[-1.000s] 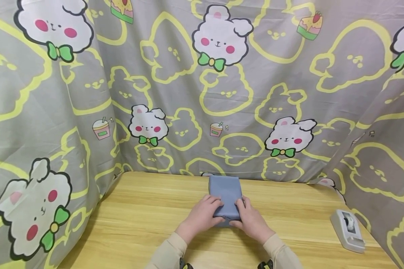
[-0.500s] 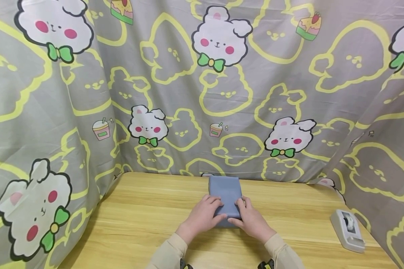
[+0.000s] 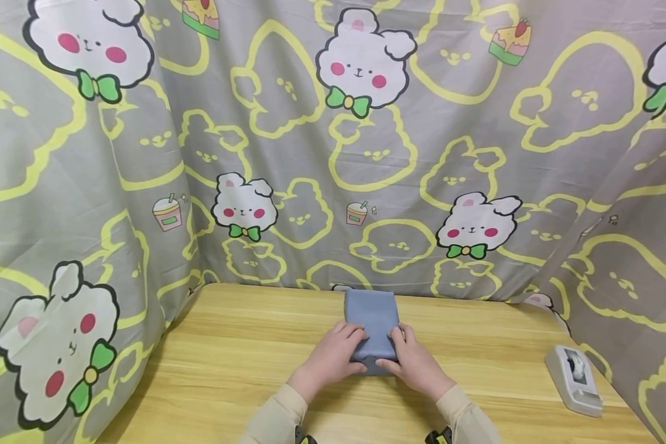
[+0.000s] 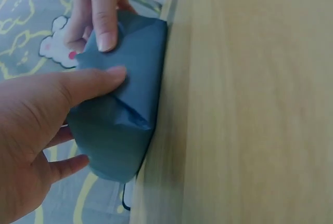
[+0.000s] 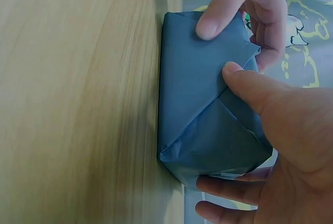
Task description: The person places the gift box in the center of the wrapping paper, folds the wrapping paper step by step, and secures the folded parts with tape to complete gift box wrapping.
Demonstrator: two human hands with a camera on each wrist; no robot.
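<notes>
A box-shaped package [image 3: 373, 320] wrapped in blue-grey paper lies on the wooden table, its long side pointing away from me. My left hand [image 3: 333, 356] grips its left side, fingers over the top edge and thumb on the near end. My right hand [image 3: 418, 362] holds the right side the same way. In the left wrist view, folded paper [image 4: 136, 119] lifts slightly by the left thumb [image 4: 115, 76]. The right wrist view shows a diagonal flap [image 5: 195, 125] on the near end, with the right thumb [image 5: 237, 73] pressing by its edge. The underside is hidden.
A grey-white tape dispenser [image 3: 574, 379] with a roll in it stands at the right of the wooden table [image 3: 244, 345]. A patterned curtain [image 3: 300, 154] hangs behind the table and along both sides.
My left thumb first moved up and inward along the near end, then back down and outward. The fold there shows again. The package and my right hand have hardly moved.
</notes>
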